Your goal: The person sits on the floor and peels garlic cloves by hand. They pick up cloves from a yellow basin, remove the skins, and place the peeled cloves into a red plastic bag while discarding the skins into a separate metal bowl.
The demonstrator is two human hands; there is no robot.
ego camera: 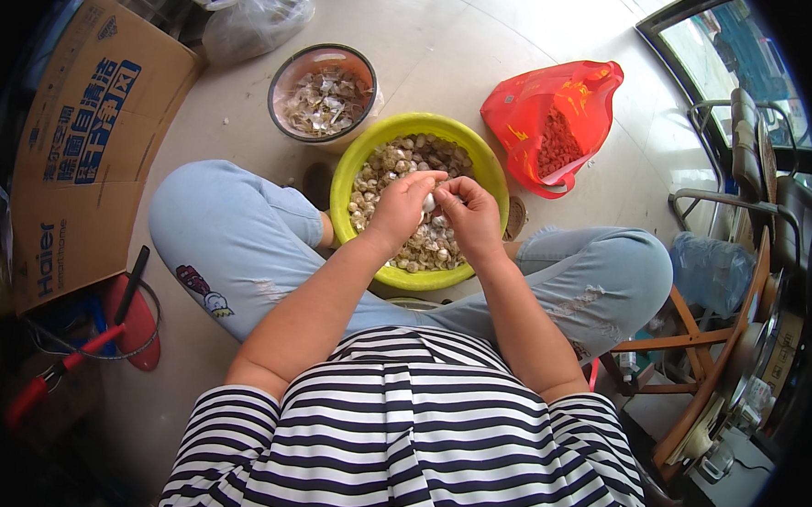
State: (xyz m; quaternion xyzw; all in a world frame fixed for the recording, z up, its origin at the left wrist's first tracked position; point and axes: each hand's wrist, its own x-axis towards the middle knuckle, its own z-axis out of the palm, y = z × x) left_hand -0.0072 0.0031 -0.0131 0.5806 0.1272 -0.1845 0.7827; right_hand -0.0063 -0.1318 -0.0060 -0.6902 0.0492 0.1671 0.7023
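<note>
Between my knees stands a yellow-green plastic basin point(350, 161) filled with many garlic bulbs point(421, 159) and loose papery skins. Over its middle, my left hand point(402, 204) holds a white piece of garlic point(429, 202), mostly covered by the fingers. My right hand point(472, 212) meets it from the other side, with thumb and fingertips pinched at the garlic's edge. Whether that piece is a whole bulb or a clove cannot be made out.
Beyond the basin are a bucket point(274, 98) containing garlic skins and a red bag point(516, 115) with red contents. A cardboard box point(102, 141) and a knotted clear plastic bag point(256, 22) lie to the left. At right are a metal-framed chair point(749, 144) and a wooden frame point(691, 337).
</note>
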